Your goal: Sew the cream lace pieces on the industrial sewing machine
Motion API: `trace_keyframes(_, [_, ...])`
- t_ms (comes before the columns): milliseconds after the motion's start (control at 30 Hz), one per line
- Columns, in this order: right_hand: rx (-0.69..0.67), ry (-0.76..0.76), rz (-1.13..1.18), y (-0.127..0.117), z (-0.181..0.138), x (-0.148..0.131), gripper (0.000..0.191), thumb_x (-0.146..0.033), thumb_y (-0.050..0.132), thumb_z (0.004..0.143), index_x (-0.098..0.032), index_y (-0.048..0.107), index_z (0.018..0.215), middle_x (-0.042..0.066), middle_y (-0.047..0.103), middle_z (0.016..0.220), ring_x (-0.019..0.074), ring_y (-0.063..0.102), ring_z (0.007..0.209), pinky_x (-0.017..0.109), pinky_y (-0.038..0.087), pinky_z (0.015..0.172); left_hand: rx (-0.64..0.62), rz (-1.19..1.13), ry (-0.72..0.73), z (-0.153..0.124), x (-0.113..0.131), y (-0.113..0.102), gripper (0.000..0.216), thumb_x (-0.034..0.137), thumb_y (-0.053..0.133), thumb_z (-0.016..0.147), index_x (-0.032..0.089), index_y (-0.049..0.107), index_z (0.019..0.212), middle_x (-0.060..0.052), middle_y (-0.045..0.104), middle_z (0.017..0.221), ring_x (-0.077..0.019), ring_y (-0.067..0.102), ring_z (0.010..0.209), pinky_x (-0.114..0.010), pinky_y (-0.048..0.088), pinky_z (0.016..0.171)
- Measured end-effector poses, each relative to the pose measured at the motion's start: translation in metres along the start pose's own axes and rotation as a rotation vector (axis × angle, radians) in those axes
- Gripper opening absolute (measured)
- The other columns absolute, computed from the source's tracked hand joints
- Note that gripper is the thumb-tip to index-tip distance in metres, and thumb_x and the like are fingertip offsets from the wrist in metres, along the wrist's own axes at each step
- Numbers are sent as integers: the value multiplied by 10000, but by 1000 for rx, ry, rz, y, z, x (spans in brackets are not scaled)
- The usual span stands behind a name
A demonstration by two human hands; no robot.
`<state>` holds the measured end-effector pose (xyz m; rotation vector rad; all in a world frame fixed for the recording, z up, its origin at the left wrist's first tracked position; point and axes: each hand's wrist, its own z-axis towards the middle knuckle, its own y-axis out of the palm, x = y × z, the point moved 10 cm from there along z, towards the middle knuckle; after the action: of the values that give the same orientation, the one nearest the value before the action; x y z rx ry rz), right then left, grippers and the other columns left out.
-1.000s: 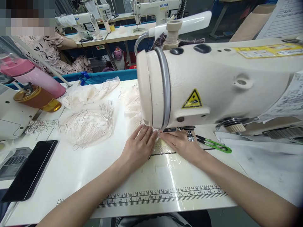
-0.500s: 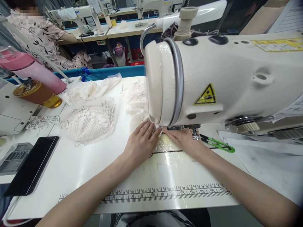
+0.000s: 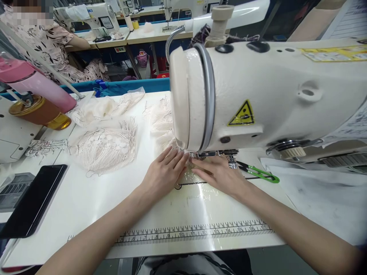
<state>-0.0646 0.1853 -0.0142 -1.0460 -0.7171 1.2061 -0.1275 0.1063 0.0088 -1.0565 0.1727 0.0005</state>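
head view: the left hand [image 3: 163,170] lies open, palm down, fingertips at the near edge of the pale lace cloth [image 3: 162,122] at its twelve o'clock, probably to keep it from creeping. the right hand [image 3: 219,172], also open and flat, lies under the sewing machine [image 3: 243,88], seemingly to steady the work; how its fingertips meet the cloth is hidden. green snips [image 3: 262,174] sit at its three o'clock, presumably for easy reach. another lace piece [image 3: 104,147] lies at the left hand's ten o'clock.
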Motion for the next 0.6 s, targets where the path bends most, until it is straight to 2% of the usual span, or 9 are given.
trace_keyframes(133, [-18, 14, -63, -2, 2, -2, 338, -517, 536, 914, -403, 647, 1213, 43, 730, 1014, 235, 667, 746, 478, 541, 782, 2, 22, 13, 2, -2, 0, 260, 226, 494, 970, 78, 663, 1102, -112, 696, 1130, -246, 669, 1050, -411, 525, 988])
trace_keyframes(333, [-16, 7, -88, -2, 5, -5, 364, -517, 494, 938, -374, 633, 1243, 56, 733, 987, 233, 671, 757, 484, 527, 818, -8, 36, -8, 1, -5, 5, 249, 208, 493, 967, 83, 663, 1099, -116, 696, 1130, -249, 672, 1040, -422, 529, 973])
trace_keyframes(600, [22, -56, -110, 1, 4, -12, 424, -483, 383, 992, -262, 632, 1254, 96, 708, 1026, 180, 646, 784, 344, 483, 762, -28, 80, -20, 2, -4, 9, 251, 223, 494, 970, 85, 661, 1097, -125, 692, 1134, -253, 668, 1044, -412, 539, 934])
